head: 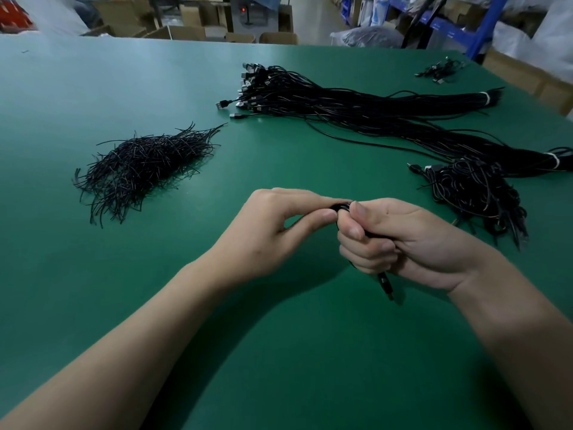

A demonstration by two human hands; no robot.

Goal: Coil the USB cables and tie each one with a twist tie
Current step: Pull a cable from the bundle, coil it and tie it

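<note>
Right hand (400, 243) curls round the coiled USB cable (342, 207), its plug (386, 285) pointing down-frame. Left hand (273, 225) pinches the coil's top.

Beyond the green table (93, 88) stand cardboard boxes (186, 32), with a blue rack (483, 29) at far right.

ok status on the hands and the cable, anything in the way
Right hand grips coiled cable, plug end hanging below. Left hand pinches its top. Nothing in the way; twist tie pile off to the left.
</note>
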